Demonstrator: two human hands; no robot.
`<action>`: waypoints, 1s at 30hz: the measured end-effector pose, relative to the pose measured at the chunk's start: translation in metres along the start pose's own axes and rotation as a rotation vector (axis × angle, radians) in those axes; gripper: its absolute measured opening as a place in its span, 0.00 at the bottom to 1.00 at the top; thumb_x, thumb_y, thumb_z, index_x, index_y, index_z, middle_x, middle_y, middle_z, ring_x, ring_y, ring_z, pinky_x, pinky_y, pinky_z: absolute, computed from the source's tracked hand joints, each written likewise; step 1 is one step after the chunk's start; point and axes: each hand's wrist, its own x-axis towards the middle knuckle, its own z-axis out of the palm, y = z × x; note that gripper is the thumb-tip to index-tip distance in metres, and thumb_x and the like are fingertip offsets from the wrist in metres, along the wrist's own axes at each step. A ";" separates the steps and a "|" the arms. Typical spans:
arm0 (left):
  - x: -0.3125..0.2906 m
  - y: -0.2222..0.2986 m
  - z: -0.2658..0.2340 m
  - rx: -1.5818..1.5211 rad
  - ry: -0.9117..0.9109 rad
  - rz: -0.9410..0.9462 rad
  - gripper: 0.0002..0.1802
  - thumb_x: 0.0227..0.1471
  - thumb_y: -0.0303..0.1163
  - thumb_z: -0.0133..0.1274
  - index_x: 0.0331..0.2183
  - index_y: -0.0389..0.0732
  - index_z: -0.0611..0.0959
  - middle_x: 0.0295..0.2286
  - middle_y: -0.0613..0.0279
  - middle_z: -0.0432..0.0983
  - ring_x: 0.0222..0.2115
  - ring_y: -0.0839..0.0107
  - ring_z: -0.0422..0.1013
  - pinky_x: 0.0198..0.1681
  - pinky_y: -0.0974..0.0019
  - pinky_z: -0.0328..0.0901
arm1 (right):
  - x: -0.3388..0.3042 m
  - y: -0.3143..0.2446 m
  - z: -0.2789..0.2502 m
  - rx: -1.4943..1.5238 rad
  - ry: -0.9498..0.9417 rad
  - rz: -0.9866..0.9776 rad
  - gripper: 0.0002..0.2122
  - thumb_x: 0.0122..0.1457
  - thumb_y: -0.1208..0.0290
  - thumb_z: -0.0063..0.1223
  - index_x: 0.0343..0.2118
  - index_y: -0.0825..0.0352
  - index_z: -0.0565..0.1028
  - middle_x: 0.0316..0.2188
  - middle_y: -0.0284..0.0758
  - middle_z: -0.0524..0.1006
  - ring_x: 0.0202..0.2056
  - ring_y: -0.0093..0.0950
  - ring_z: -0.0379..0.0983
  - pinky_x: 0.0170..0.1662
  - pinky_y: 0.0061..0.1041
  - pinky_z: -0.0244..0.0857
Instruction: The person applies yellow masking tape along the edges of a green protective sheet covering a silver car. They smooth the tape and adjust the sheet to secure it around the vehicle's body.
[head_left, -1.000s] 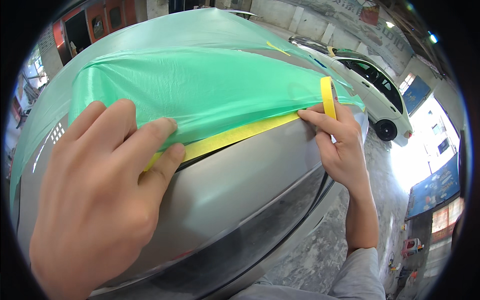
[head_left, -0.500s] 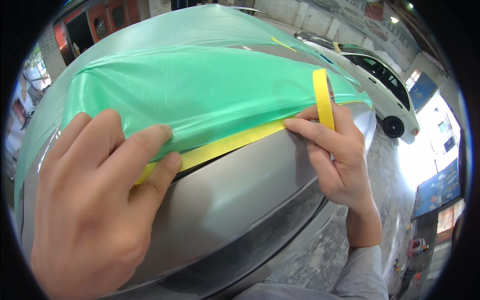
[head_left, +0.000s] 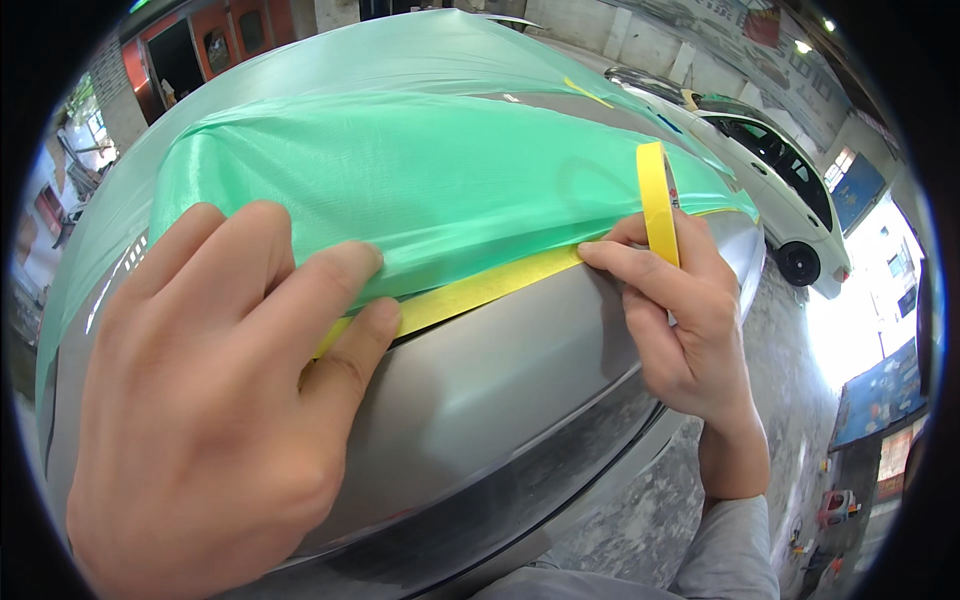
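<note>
**Yellow tape [head_left: 490, 289] on the edge of a green sheet [head_left: 400, 165]**

The tape ran in a strip along the low edge of the sheet, on top of a gray car [head_left: 470, 400]. The right hand [head_left: 690, 310] was closed around the roll [head_left: 655, 200], which stood up on its side, and a fingertip touched the tape at its far end. The left hand [head_left: 220, 390] was bent, with a small space between thumb and first finger. The thumb was by the tape and the finger was on the sheet. I could not tell if they pinched or only pressed.

The sheet looked thin, soft and light. It was shiny, so it might be slippery, and it could tear or fold easily. Its edge seemed the best place to hold it. The tape looked thin and bendy, likely sticky underneath, and best held by its end or edge. The roll looked light and stiffer, and good to hold by its rim.

The left hand hid one end of the tape. Near that thumb, a dark line showed under the tape, maybe a gap. The fingers hid part of the roll, and its hole hardly showed. The left wrist was cut off.
</note>
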 end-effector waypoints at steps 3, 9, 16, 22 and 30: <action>-0.001 0.001 0.000 -0.019 0.008 0.004 0.19 0.44 0.26 0.65 0.42 0.33 0.93 0.47 0.55 0.84 0.37 0.60 0.72 0.40 0.56 0.70 | -0.001 0.000 0.002 0.015 0.013 0.003 0.18 0.56 0.86 0.52 0.48 0.70 0.87 0.43 0.43 0.82 0.46 0.40 0.77 0.52 0.36 0.70; -0.002 -0.006 -0.003 -0.031 0.042 0.012 0.20 0.43 0.25 0.65 0.42 0.34 0.93 0.46 0.54 0.84 0.37 0.60 0.72 0.40 0.56 0.70 | 0.001 0.000 0.000 -0.007 -0.012 0.015 0.18 0.59 0.88 0.51 0.48 0.71 0.86 0.44 0.42 0.82 0.47 0.37 0.78 0.52 0.31 0.71; -0.002 -0.007 -0.001 -0.101 0.124 -0.037 0.17 0.46 0.25 0.66 0.41 0.34 0.93 0.46 0.55 0.84 0.37 0.60 0.72 0.38 0.57 0.70 | 0.000 0.002 0.004 0.054 0.026 0.032 0.19 0.55 0.86 0.52 0.48 0.70 0.86 0.43 0.43 0.81 0.45 0.42 0.75 0.52 0.38 0.69; -0.004 0.001 -0.004 -0.038 0.029 -0.024 0.16 0.49 0.26 0.65 0.41 0.33 0.93 0.46 0.54 0.83 0.37 0.60 0.72 0.39 0.56 0.70 | -0.002 0.005 0.008 0.103 0.052 0.044 0.19 0.54 0.85 0.53 0.47 0.69 0.86 0.42 0.43 0.81 0.44 0.44 0.74 0.52 0.41 0.69; -0.004 0.004 -0.004 -0.026 -0.016 -0.007 0.19 0.46 0.26 0.64 0.42 0.30 0.93 0.46 0.51 0.82 0.36 0.59 0.71 0.39 0.55 0.69 | 0.001 0.004 0.008 0.082 0.055 0.028 0.19 0.53 0.85 0.53 0.46 0.68 0.86 0.41 0.43 0.81 0.43 0.44 0.74 0.51 0.40 0.68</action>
